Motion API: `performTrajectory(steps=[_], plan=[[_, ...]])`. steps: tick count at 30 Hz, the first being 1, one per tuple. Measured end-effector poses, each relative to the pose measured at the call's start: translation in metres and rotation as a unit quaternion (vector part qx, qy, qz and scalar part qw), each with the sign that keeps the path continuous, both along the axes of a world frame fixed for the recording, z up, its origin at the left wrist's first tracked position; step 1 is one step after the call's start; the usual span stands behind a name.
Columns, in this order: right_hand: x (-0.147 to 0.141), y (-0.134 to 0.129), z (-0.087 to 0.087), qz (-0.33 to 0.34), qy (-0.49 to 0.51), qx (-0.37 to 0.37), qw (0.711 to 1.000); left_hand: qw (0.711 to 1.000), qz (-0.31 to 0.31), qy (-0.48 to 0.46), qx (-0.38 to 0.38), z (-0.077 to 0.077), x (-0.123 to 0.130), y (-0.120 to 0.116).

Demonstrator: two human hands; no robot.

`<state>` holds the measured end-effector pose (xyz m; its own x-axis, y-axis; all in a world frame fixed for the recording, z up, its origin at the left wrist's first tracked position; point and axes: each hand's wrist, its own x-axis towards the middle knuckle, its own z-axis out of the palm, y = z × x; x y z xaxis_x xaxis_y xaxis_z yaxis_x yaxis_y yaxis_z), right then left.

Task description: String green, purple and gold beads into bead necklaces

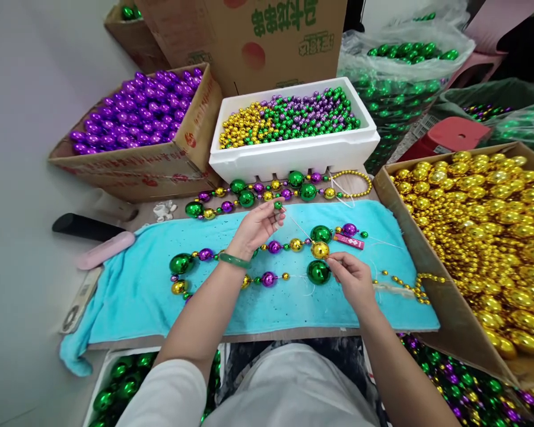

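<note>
My left hand (pixel 258 226), a green bangle on its wrist, is raised over the turquoise towel (pixel 289 311), fingers pinched on a thin white string by a small green bead (pixel 278 205). From there the string (pixel 300 227) slants down to a large gold bead (pixel 320 250). My right hand (pixel 350 277) pinches that gold bead at its lower right side. Large green beads lie just above and below it, the lower green bead (pixel 318 273) near my right fingertips. Strung green, gold and purple beads (pixel 206 254) curve across the towel, partly hidden by my left arm. A small magenta stick (pixel 349 241) lies alongside.
Behind the towel lie a finished-looking bead strand (pixel 258 187), a white foam box (pixel 293 153) of small mixed beads and a carton (pixel 160 169) of purple beads. A carton (pixel 445 308) of gold beads borders the right. A pink-handled tool (pixel 107 250) lies left.
</note>
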<state>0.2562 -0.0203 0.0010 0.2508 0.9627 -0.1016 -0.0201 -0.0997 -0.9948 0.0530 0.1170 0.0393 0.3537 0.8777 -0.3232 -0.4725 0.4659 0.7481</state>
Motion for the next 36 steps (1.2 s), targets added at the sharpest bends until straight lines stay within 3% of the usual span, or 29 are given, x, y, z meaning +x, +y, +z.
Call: performTrajectory(steps=[7,15,25,29,33,36], plan=[[0.002,-0.001,0.0,-0.002,-0.007,0.005,1.0,0.999,-0.012,0.011,0.031,-0.003,-0.002,-0.001],[0.002,-0.001,0.0,-0.006,-0.005,0.016,1.0,0.997,0.016,0.052,0.058,0.001,-0.002,-0.001],[0.004,-0.002,-0.001,0.0,-0.014,-0.001,1.0,0.996,0.002,0.053,0.077,0.007,-0.002,-0.003],[-0.002,-0.002,-0.003,0.009,0.027,-0.014,0.999,0.994,-0.027,0.068,0.086,0.008,0.008,-0.013],[-0.006,0.0,-0.006,0.025,0.081,-0.028,0.996,0.974,-0.083,0.152,0.148,0.007,0.025,-0.031],[0.0,0.002,-0.005,0.041,0.05,-0.004,0.998,0.948,-0.084,0.221,0.212,0.017,0.035,-0.041]])
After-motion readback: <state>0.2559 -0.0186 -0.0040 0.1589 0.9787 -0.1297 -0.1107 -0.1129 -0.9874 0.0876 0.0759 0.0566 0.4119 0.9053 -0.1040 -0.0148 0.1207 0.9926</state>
